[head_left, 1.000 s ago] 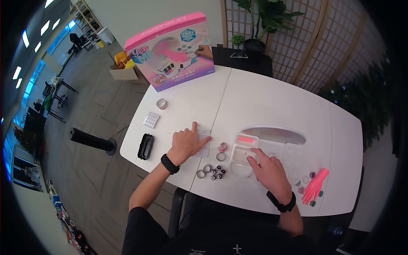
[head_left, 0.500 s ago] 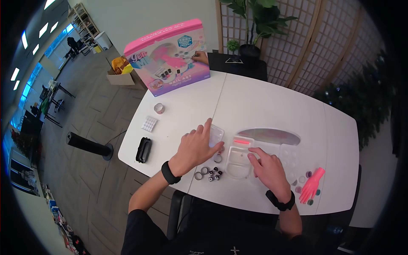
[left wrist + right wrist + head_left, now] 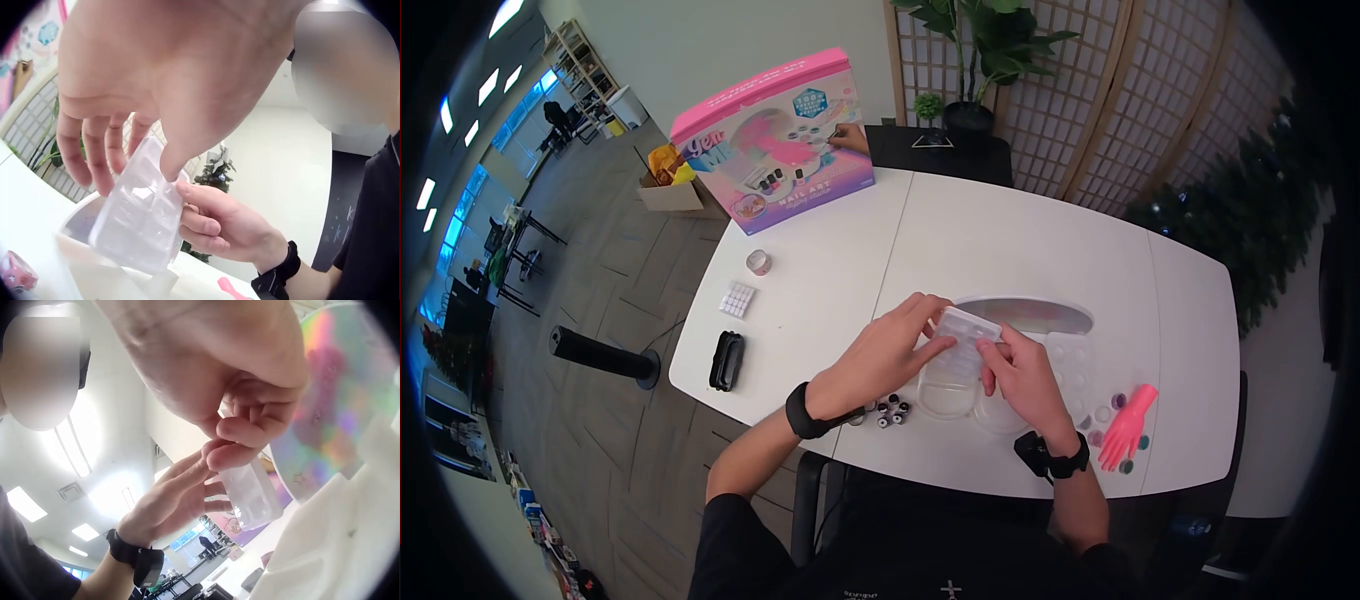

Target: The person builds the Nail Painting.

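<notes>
A clear plastic compartment case (image 3: pixel 968 330) is held up over the white tray (image 3: pixel 946 402), tilted in the left wrist view. My left hand (image 3: pixel 878 352) grips it between thumb and fingers on its left side. On the opposite edge, my right hand (image 3: pixel 1030 382) pinches it with thumb and curled fingers. In the right wrist view the case (image 3: pixel 253 495) shows past the right fingertips, with the left hand (image 3: pixel 172 503) behind it. The case's small compartments look translucent, and the hands cover part of its edges.
An iridescent curved panel (image 3: pixel 1040 314) stands behind the tray. Small dark-capped bottles (image 3: pixel 892 411) are near the left wrist. A pink model hand (image 3: pixel 1128 428) lies right among little pots. Farther left are a black case (image 3: pixel 726 361), a white gridded pack (image 3: pixel 737 299), a tape roll (image 3: pixel 759 262) and a nail-art box (image 3: pixel 775 150).
My left hand has picked the clear case up off the table and carried it right, over the tray. My right hand has come from above the tray to pinch its edge.
</notes>
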Motion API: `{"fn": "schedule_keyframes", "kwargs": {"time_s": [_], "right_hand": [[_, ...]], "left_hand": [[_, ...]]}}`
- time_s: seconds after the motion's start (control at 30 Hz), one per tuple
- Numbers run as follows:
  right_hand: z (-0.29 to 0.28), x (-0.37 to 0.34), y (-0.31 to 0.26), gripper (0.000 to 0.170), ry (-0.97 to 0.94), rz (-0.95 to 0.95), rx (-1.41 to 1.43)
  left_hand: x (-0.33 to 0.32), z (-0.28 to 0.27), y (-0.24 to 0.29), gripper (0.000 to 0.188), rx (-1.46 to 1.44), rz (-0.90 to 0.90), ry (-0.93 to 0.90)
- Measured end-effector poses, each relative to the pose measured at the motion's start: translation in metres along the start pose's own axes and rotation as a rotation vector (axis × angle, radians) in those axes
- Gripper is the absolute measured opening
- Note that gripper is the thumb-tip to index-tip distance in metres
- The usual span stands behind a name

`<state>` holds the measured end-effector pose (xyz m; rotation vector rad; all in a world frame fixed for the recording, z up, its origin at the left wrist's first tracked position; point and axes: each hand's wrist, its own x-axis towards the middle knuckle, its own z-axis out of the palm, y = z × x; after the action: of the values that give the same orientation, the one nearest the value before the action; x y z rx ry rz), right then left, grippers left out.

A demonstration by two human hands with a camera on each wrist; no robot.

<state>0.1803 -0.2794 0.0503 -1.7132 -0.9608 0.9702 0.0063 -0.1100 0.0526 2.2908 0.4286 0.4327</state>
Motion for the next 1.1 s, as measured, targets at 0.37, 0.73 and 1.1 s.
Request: {"fn": "schedule_keyframes", "kwargs": {"time_s": [0.37,0.73,1.1], "right_hand": [[0.000,0.001,0.015,0.035,0.175,-0.103,-0.245],[0.014,-0.038,0.048,0.041,-0.074,-0.229,-0.712],[0.015,-0.042,0.053,0.042,-0.094,-0.270,-0.746]], "left_hand": [[0.017,0.002,-0.032,0.019,-0.230,-0.159,0.090],[0.021,0.017,-0.046,0.022,-0.277,-0.146,0.051],[0.023,0.025,-0.053,0.024,-0.272,-0.169,-0.002]]}}
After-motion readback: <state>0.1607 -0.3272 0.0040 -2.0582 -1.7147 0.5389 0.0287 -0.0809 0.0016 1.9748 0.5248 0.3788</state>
